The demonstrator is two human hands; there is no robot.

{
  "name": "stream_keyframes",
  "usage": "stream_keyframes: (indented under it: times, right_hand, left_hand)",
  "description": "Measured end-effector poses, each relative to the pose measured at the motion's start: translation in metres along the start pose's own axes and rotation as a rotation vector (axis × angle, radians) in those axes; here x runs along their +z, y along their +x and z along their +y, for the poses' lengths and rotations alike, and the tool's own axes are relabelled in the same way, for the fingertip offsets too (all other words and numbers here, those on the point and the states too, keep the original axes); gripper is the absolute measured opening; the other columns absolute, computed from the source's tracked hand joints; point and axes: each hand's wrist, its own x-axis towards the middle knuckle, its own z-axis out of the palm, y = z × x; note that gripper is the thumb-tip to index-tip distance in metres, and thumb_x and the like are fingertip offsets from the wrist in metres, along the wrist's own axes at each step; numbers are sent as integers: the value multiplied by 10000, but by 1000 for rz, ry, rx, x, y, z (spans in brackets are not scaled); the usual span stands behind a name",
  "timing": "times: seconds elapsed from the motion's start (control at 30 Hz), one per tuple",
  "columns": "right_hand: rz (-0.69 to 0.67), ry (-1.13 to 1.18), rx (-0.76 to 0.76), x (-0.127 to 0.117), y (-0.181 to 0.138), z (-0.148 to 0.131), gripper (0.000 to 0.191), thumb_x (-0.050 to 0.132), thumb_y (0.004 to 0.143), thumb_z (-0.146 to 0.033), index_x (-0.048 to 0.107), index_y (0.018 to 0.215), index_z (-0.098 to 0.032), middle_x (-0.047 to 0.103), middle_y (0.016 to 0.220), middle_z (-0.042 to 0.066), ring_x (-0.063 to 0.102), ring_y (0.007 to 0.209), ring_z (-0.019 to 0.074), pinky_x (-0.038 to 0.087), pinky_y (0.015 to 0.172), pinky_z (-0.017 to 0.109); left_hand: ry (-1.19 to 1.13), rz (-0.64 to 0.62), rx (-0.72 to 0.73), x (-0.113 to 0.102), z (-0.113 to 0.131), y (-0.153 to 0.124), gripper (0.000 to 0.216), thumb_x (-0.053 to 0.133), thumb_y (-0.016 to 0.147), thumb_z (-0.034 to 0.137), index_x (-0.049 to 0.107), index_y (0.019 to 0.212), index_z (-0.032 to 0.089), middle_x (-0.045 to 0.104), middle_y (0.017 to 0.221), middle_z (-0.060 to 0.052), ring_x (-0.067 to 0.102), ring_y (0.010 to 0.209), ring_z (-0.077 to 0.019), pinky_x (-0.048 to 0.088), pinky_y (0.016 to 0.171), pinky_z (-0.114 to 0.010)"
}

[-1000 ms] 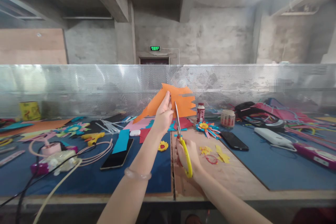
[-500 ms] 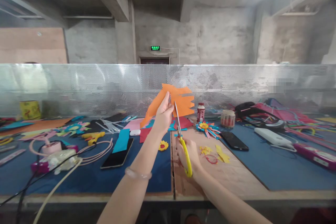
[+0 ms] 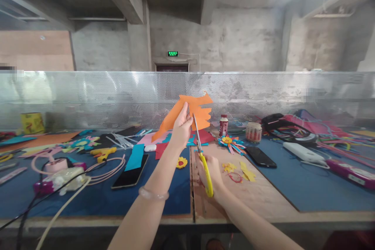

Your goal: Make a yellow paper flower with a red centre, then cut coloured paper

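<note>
My left hand (image 3: 182, 127) pinches a sheet of orange paper (image 3: 197, 110) and holds it up above the table, in front of the perforated metal screen. The paper's right edge is cut into several jagged strips. My right hand (image 3: 208, 170) grips yellow-handled scissors (image 3: 202, 152), blades pointing up with their tips at the paper's lower edge beside my left thumb. A pale bracelet circles my left wrist.
The blue-and-wood table (image 3: 263, 195) carries paper flowers (image 3: 230, 142), yellow scraps (image 3: 246, 172), a red rubber band, two phones (image 3: 130, 174) (image 3: 260, 157), a small bottle (image 3: 224, 125), a jar (image 3: 253, 131), a yellow glue gun (image 3: 103, 153), cables at left, and a bag with sticks at right.
The orange paper has turned in my left hand, so its jagged edge sits higher and narrower. The scissors have stayed at its lower edge.
</note>
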Motion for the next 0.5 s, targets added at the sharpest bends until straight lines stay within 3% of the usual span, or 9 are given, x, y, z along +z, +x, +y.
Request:
stream_keyframes:
  times: [0.2,0.5]
  right_hand:
    - [-2,-17,3,-1,0,-1,432,427,837,-485,372,528,-189,369,405,-21,420,386,108,293,382,196]
    - [-22,45,-1,0,0,-4,411,457,817,-511,447,575,-179,349,436,-39,402,396,102,305,393,196]
  left_hand:
    - [-13,29,-12,0,0,0,666,438,816,65,245,1433,223,96,1528,50,40,1400,-146,189,1142,-258]
    - [-11,28,-33,1,3,-2,662,432,830,73,228,1439,237,117,1519,61,109,1394,-155,179,1147,-275]
